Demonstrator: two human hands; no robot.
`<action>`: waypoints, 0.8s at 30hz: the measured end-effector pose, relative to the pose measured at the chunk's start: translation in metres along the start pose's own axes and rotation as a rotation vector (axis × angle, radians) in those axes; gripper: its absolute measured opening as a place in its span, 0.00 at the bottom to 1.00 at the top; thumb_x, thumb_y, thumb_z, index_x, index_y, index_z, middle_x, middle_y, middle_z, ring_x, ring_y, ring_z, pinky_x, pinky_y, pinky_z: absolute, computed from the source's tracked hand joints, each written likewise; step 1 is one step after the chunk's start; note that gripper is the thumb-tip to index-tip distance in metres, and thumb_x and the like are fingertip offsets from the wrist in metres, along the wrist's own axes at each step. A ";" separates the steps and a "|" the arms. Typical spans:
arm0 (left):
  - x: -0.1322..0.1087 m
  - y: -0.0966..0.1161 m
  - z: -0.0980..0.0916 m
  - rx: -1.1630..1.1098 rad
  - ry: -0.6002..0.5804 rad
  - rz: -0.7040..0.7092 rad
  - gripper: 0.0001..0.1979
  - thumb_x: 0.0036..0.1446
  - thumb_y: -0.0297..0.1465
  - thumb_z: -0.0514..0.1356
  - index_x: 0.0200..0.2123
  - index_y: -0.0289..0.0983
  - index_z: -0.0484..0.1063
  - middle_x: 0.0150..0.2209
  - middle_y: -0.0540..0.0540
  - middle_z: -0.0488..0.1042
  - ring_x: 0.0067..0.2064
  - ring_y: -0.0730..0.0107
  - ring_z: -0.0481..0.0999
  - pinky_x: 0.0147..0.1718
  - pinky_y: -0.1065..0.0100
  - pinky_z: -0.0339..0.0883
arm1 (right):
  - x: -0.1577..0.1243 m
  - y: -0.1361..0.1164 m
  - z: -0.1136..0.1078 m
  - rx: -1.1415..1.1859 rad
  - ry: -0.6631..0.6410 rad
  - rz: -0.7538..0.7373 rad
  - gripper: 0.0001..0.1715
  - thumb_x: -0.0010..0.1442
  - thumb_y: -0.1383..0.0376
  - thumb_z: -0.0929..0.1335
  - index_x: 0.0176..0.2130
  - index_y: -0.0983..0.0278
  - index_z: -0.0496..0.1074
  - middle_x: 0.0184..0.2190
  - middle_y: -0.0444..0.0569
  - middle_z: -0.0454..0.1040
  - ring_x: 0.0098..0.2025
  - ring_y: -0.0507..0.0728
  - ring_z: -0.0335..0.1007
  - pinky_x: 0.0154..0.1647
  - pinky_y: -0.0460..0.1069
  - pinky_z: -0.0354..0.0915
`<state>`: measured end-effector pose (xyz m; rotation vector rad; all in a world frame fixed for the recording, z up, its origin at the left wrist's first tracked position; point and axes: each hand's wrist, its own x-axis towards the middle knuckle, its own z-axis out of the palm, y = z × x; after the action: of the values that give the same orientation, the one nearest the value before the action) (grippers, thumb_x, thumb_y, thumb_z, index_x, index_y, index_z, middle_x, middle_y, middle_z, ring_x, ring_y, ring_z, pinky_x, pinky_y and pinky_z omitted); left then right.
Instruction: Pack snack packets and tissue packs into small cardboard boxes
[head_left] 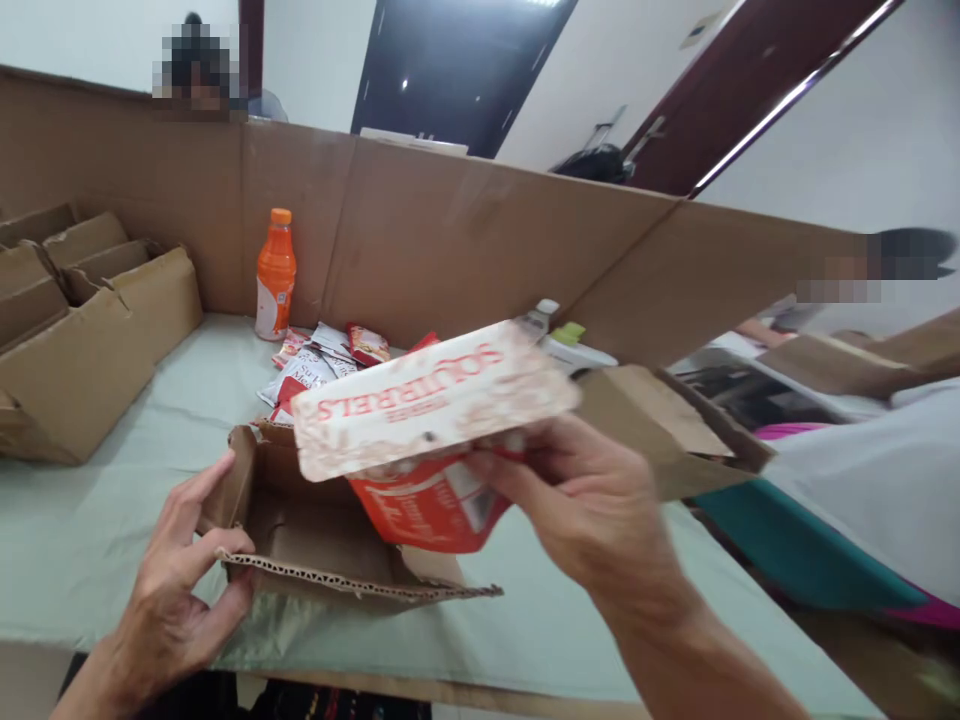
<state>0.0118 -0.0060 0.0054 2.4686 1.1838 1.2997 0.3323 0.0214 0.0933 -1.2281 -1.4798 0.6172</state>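
Note:
My right hand [577,490] holds a Three Squirrels snack package [435,400] with a white, round-cornered panel and a red part [427,505] beneath. Whether these are one piece or two I cannot tell. The package is tilted above an open cardboard box [322,575], hiding part of its inside. At the box's left corner, my left hand [184,560] pinches the cardboard edge between thumb and fingers. Just behind the box lies a pile of snack sachets [300,375], red and white, partly covered by the package.
An orange drink bottle [275,275] stands against the cardboard partition [420,230]. Several open cardboard boxes [97,340] stand at the left. Bottles with white [547,307] and green [571,332] caps and another cardboard box [660,430] are at the right. Two people are beyond the partition.

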 end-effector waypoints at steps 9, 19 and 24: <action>0.001 0.004 0.002 -0.021 -0.017 -0.016 0.10 0.64 0.20 0.58 0.40 0.41 0.73 0.74 0.42 0.54 0.70 0.52 0.61 0.62 0.49 0.65 | 0.004 0.007 0.047 -0.484 -0.667 -0.133 0.07 0.59 0.72 0.65 0.32 0.61 0.70 0.28 0.44 0.77 0.29 0.53 0.68 0.32 0.47 0.60; 0.001 0.001 -0.006 0.042 -0.062 0.048 0.12 0.60 0.20 0.58 0.42 0.42 0.72 0.70 0.41 0.63 0.73 0.44 0.57 0.64 0.40 0.59 | 0.008 0.011 0.063 -0.498 -1.077 -0.120 0.15 0.61 0.73 0.69 0.45 0.61 0.80 0.45 0.51 0.84 0.47 0.61 0.79 0.48 0.52 0.70; -0.001 -0.003 -0.004 0.006 -0.057 0.070 0.14 0.56 0.21 0.57 0.42 0.42 0.73 0.69 0.43 0.66 0.71 0.45 0.60 0.63 0.42 0.65 | 0.029 -0.003 0.024 -0.162 -0.503 -0.196 0.10 0.68 0.62 0.68 0.42 0.57 0.81 0.37 0.47 0.84 0.38 0.55 0.80 0.40 0.48 0.74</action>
<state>0.0070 -0.0056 0.0063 2.5545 1.0996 1.2355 0.3120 0.0519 0.0998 -1.0739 -2.0771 0.7162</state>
